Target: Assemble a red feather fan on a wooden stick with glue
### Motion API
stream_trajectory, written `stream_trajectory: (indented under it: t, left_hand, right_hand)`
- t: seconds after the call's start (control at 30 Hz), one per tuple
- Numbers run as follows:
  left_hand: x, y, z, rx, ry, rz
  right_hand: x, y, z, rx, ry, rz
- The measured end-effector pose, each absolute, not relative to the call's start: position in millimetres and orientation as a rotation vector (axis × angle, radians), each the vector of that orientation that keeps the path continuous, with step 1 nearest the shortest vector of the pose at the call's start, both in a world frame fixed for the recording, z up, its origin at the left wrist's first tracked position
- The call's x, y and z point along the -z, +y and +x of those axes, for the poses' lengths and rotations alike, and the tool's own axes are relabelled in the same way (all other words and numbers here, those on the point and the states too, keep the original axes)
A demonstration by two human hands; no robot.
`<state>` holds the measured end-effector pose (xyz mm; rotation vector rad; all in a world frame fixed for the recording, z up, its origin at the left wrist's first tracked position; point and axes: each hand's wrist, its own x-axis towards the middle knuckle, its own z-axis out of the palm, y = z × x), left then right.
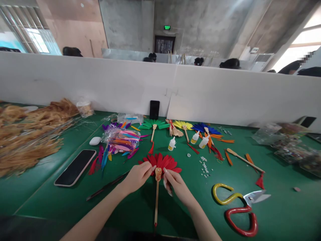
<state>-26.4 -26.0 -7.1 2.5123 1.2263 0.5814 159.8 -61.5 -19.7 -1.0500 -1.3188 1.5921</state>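
A small red feather fan (165,161) with a wooden handle (157,201) is held upright in front of me, its feathers spread out above the wooden head. My left hand (142,172) pinches its feathers on the left side between thumb and fingers. On the other side, my right hand (175,183) has thumb and forefinger together at the feathers' lower right edge, the other fingers curled under. Just beyond lies a white glue bottle (172,144). Small white beads (205,167) are scattered to the right of the fan.
Behind lie a green fan (154,125), a yellow fan (184,125) and a blue fan (206,129). Scissors (247,199) rest at right, tweezers (107,186) and a phone (75,167) at left, near bagged colored feathers (122,139). A white partition (120,78) closes off the back.
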Motion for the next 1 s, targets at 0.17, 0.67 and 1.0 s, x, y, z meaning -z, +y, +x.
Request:
stream_trajectory:
  t: [0.17,0.67,1.0]
  left_hand:
    - [13,-24,-26,-0.269,1.347,2.724]
    - [22,-20,0,-0.061,1.237,2.916]
    - [30,-16,3,-0.048,1.316,2.852]
  right_hand:
    - [24,-95,171,-1.525,-1.519,-1.247]
    - [48,-121,158,-1.489,-1.415,-1.237]
    - [38,-120,159,-1.466,-1.577,-1.301]
